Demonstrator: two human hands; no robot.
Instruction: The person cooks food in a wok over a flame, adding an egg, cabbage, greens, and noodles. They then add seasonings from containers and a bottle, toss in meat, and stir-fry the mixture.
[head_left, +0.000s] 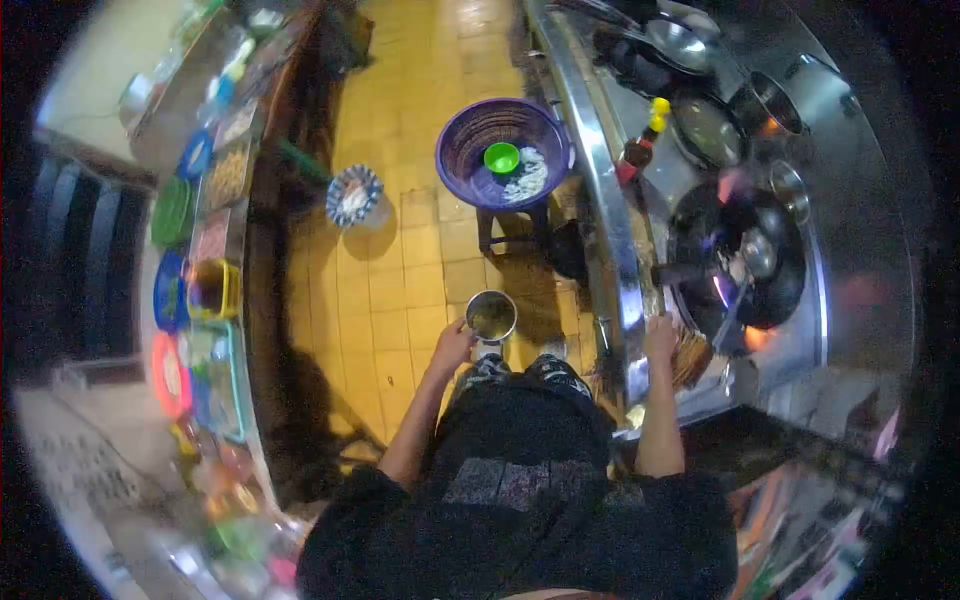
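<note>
My left hand [455,342] is closed at the side of a round metal pot [492,304], which it holds over the floor in front of my legs. Some liquid seems to lie in its bottom. Over the stove's front edge is my right hand [660,338], closed; what it grips, if anything, is too blurred to make out. Just beyond that hand sits a black wok [780,300] over a flame, its dark handle [685,273] pointing toward me. A metal ladle [758,255] rests inside the wok. A brown bristly bundle [692,358] is beside my right wrist.
A purple basket [455,150] on a stool holds a green bowl [502,157] and white food. A striped-rimmed bin [345,213] stands on the yellow floor [400,265]. A sauce bottle [637,155] and pans [708,130] line the stove. Food trays [228,175] fill the left counter.
</note>
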